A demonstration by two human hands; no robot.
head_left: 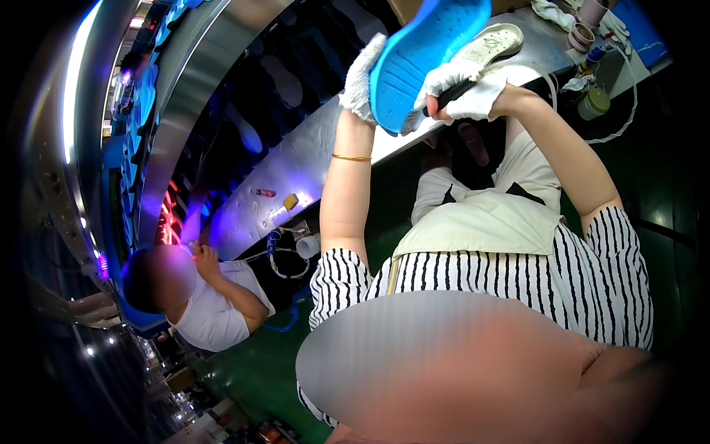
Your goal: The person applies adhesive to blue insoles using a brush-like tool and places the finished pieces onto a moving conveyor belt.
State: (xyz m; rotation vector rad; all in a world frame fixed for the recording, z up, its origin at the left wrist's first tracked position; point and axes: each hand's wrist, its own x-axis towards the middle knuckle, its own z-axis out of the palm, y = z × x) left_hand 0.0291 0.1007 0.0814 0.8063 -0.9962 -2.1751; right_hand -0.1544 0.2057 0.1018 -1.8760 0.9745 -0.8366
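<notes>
My left hand (362, 80), in a white knit glove, grips the edge of a blue shoe sole (423, 55) tilted up at the top of the view. In my gloved right hand (473, 100) is a dark tool handle (455, 95); bare fingertips show through the glove. The handle's end lies close to the lower part of the blue sole, and the working tip cannot be made out. Just beyond my right hand sits an off-white shoe sole (501, 40), partly hidden by that hand.
A metal workbench (296, 148) curves along a dark conveyor carrying several soles (244, 127). Tape rolls (583, 33), a yellow-green jar (594, 103) and a pale cable stand at right. A co-worker in a white shirt (214, 311) sits at left, near a yellow block (291, 201).
</notes>
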